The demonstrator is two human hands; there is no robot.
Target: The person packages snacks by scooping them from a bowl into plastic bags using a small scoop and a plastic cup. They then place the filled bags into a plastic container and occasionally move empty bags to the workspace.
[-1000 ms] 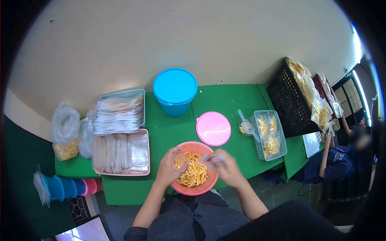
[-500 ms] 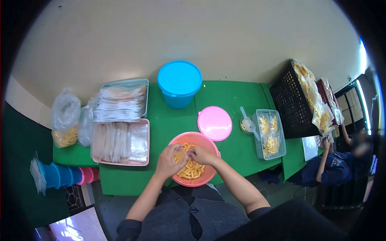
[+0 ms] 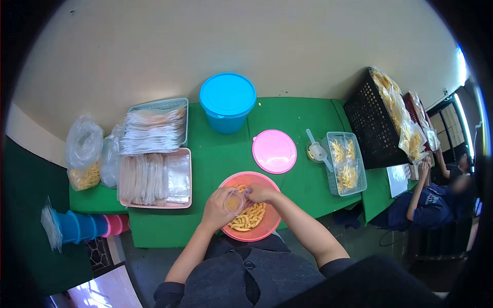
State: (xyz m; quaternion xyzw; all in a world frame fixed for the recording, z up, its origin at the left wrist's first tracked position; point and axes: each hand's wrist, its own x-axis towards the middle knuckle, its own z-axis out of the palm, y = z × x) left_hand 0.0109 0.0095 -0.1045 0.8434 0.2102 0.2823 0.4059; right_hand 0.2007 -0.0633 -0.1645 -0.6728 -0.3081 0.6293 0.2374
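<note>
A pink tub (image 3: 272, 226) stands at the table's front edge, partly filled with yellow-orange stick snacks (image 3: 248, 220). Over its left side, my left hand (image 3: 216, 209) is wrapped around a small clear plastic cup (image 3: 234, 204), its round face toward me. My right hand (image 3: 262, 194) is above the tub close to the cup, fingers bent together; whatever they hold is hidden. Behind the tub lies a round pink lid (image 3: 275, 151).
At left are a tray of white packets (image 3: 154, 131), a pink tray of clear bags (image 3: 144, 179) and a snack bag (image 3: 84, 174). A blue lidded tub (image 3: 227, 100) stands behind. Rightward are a scoop (image 3: 318, 151), a clear basket (image 3: 359, 179), a black crate (image 3: 367, 123) and co-workers (image 3: 436, 205).
The view has shifted slightly. My left hand's clear cup has moved a little right, and my right hand has come nearer to it, slightly higher over the tub.
</note>
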